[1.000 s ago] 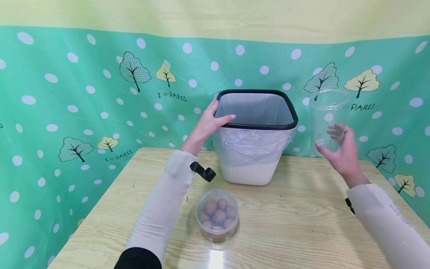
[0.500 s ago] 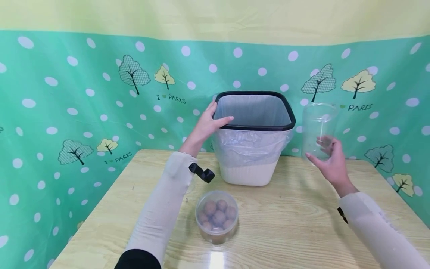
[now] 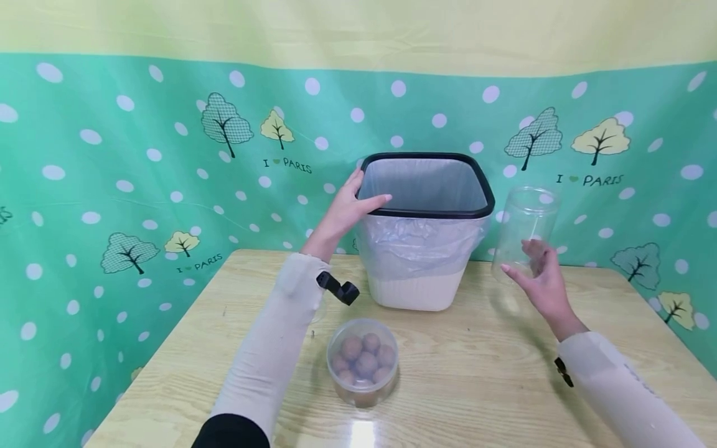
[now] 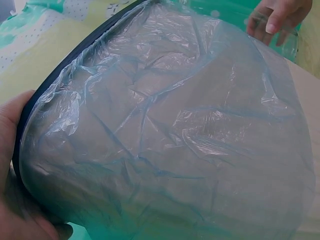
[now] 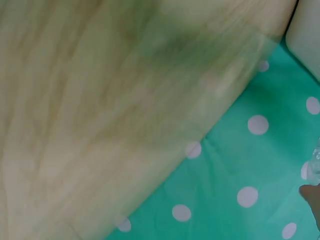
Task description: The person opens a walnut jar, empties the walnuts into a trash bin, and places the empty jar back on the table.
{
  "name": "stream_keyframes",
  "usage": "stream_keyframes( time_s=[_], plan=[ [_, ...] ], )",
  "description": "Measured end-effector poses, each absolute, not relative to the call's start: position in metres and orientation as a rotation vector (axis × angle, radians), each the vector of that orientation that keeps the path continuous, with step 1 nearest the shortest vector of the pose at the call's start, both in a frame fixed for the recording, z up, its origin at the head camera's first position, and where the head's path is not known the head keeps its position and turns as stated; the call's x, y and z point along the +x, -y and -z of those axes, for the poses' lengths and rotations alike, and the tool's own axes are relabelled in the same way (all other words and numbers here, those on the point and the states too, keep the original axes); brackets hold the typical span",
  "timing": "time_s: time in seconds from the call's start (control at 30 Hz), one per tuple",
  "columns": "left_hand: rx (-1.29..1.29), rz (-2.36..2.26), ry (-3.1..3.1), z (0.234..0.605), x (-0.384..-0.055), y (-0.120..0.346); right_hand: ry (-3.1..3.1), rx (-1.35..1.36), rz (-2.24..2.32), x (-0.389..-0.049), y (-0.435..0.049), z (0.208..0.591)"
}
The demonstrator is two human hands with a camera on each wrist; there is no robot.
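Note:
A white trash bin [image 3: 411,294] with a black rim stands on the table, a thin plastic bag [image 3: 420,249] lining it and folded over its outside. My left hand [image 3: 346,205] grips the rim at its left, thumb over the front edge; the left wrist view shows that hand [image 4: 12,190] at the dark rim. To the bin's right, my right hand [image 3: 543,283] holds a clear plastic jar [image 3: 529,218] low on its side, slightly tilted, its base close to the tabletop. Whether the base touches cannot be told. Only a fingertip [image 5: 311,197] shows in the right wrist view.
A round clear tub [image 3: 363,391] of several brown balls [image 3: 365,362] stands in front of the bin. Partly hidden by my left wrist lies a faint clear round edge [image 3: 319,312]. A green dotted curtain [image 3: 168,155] hangs behind the wooden table [image 3: 482,373].
My right hand has lowered the clear jar toward the table and moved it left, closer to the bin. The left hand and the bin have stayed in place.

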State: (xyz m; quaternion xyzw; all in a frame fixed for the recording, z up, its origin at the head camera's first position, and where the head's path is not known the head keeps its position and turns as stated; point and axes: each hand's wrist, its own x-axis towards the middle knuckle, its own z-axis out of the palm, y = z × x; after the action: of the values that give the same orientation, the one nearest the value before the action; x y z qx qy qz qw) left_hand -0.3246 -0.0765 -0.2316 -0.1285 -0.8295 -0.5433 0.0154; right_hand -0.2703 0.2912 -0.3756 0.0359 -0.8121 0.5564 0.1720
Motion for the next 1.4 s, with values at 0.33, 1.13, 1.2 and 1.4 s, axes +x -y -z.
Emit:
stream_keyframes(
  time_s=[0.33, 1.13, 1.2, 1.4],
  plan=[
    [-0.400, 1.703, 2.578, 0.231, -0.325, 0.077, 2.353, 0.148, -1.649, -0.270, -0.289, 0.390],
    [-0.406, 1.703, 2.570, 0.231, -0.327, 0.076, 2.533, -0.125, -1.798, -0.266, -0.283, 0.392],
    [-0.410, 1.704, 2.568, 0.231, -0.327, 0.076, 2.533, -0.127, -1.812, -0.266, -0.284, 0.394],
    [-0.398, 1.700, 2.572, 0.231, -0.326, 0.076, 2.593, -0.137, -1.825, -0.266, -0.285, 0.399]
  ],
)
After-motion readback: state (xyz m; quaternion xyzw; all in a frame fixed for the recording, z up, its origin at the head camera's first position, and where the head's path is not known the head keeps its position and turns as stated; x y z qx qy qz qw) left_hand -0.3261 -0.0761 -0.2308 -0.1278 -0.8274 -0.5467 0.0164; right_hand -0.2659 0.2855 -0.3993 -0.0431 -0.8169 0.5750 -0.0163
